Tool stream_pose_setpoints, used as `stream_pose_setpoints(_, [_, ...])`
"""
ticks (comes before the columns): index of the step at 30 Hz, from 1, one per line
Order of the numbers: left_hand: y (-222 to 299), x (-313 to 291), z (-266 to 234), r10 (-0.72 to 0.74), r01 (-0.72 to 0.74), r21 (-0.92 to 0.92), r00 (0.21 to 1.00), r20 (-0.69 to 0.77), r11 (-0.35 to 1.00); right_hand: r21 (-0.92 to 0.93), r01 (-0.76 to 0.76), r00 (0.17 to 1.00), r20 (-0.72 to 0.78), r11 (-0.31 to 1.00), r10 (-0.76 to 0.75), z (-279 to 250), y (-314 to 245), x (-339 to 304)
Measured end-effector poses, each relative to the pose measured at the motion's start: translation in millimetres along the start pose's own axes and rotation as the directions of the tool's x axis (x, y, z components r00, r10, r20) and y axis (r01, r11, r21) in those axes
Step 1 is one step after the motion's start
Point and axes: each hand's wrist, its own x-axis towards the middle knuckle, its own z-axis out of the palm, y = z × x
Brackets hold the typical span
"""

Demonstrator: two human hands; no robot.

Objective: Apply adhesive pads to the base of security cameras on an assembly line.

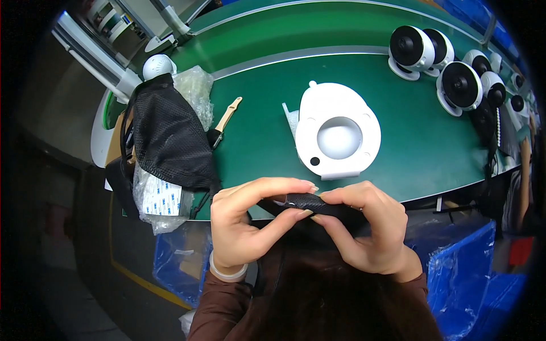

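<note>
Both my hands meet just off the near edge of the green worktable [267,136]. Between the thumb and fingers of my left hand [242,224] is one end of a black piece with a textured, woven-looking surface [306,201]. My right hand [372,227] pinches the other end between thumb and forefinger. Most of the piece is hidden by my fingers or merges with the dark clothing below. Beyond my hands lies a white rounded housing [369,122] with a round recess and a black dot. A pale foam strip [292,120] sticks out at its left side.
A black mesh bag [170,133], clear plastic wrap [195,91] and a brush with a light handle [228,115] sit on the left. Several white devices with black round fronts [462,85] stand at the right. Blue crates [463,273] are below the table edge.
</note>
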Motion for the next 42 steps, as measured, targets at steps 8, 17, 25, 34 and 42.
stream_pose_setpoints(8, [21.7,-10.3,20.1,0.271,-0.202,0.563,0.962,-0.039,0.801,0.273,-0.052,0.982,-0.16,0.961,0.099,-8.1,1.0,9.4])
stream_pose_setpoints(17, [58.6,-9.3,25.3,0.283,-0.302,0.469,0.952,0.112,0.83,0.357,-0.056,0.996,0.082,0.932,0.028,-39.3,-40.7,13.2])
stream_pose_setpoints(25, [74.3,-17.2,19.4,0.233,-0.221,0.157,0.971,-0.061,0.963,0.639,-0.202,0.93,-0.111,0.742,0.349,-23.3,-86.9,-7.9])
stream_pose_setpoints(34, [70.1,35.9,23.1,0.328,-0.324,-0.095,0.808,0.49,0.941,-0.393,0.005,0.999,0.034,0.92,0.009,-94.0,-87.6,33.7])
stream_pose_setpoints(42, [-7.9,21.9,40.7,-0.086,0.189,-0.083,0.738,0.669,0.978,-0.071,-0.209,0.932,-0.315,0.975,0.177,-132.6,-26.5,14.8])
